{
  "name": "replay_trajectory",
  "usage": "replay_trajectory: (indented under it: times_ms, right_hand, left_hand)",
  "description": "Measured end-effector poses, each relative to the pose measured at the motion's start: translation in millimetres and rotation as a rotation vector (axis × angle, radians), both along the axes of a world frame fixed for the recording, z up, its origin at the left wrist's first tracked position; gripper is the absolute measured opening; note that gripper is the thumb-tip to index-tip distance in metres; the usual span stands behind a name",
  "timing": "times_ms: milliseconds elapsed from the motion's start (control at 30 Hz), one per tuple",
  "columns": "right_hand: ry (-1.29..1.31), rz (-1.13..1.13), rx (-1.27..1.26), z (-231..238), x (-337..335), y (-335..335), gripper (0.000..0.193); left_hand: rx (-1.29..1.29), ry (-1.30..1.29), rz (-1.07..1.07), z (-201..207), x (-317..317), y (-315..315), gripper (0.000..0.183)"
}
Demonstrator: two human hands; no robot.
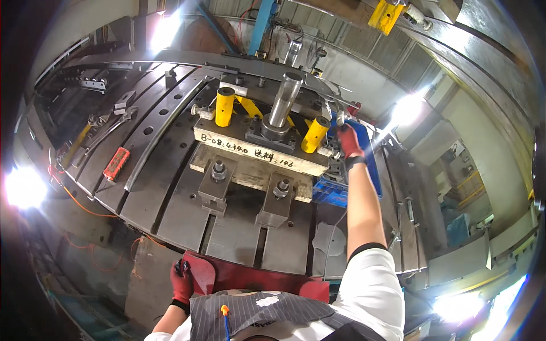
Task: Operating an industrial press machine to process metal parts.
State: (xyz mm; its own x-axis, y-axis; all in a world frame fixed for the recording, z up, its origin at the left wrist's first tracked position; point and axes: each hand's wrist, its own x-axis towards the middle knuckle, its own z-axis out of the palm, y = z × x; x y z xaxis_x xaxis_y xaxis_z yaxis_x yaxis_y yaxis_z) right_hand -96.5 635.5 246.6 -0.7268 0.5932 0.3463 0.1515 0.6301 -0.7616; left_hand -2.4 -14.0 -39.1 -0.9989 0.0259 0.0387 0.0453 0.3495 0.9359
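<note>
Slotted table [235, 241]: your work surface was dull grey metal, cut by long straight grooves and dotted with round holes.
Big block [259, 152]: its long front face was pale and scuffed, with black handwriting; on top stood 2 smooth, round yellow posts [224, 108], with a shiny silver column [286, 99] between them.
Clamps [211, 192]: 2 chunky grey metal pieces stood at the near side of the block, each topped by a nut on a stud.
Red box [116, 163]: a small oblong lay on the table to your left, near some long metal tools [111, 133].
Hidden: your right forearm and the block covered parts of the blue crate [333, 193], so little of its contents showed.
Cut off: your left forearm ran out at the lower edge.
Right hand [348, 141]: gloved in red, it was over the crate, just beside a small shiny metal piece [340, 119]; you could not tell whether the fingers were clamped on it.
Left hand [181, 281]: its red-gloved fingers were curled by the left end of the red panel [256, 278]; their grip was unclear.
Crate's look: bright blue, straight-walled, right of the block.
Panel's look: smooth, deep red, rounded at its left end, along the table's near edge.
</note>
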Motion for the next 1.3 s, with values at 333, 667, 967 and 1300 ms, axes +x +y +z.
replay_trajectory:
  times_ms: [333, 667, 967, 1300]
  right_hand:
    - [0.12, 0.07, 0.107, -9.2, 75.2, 30.9, 0.026]
    - [-0.052, -0.221, 0.072, -59.4, 185.2, 51.6, 0.027]
    - [-0.353, -0.498, 0.228, -34.9, 342.0, -73.0, 0.038]
    - [-0.425, -0.288, 0.129, -122.8, 455.3, -203.5, 0.052]
  left_hand:
    - [0.138, -0.093, -0.05, 50.3, 1.7, 17.6, 0.008]
    - [0.099, -0.127, -0.133, 45.9, -1.1, 11.1, 0.012]
    - [0.226, -0.175, -0.15, 24.2, -5.6, 5.8, 0.008]
    - [0.288, -0.143, -0.224, 32.4, -1.4, 3.6, 0.016]
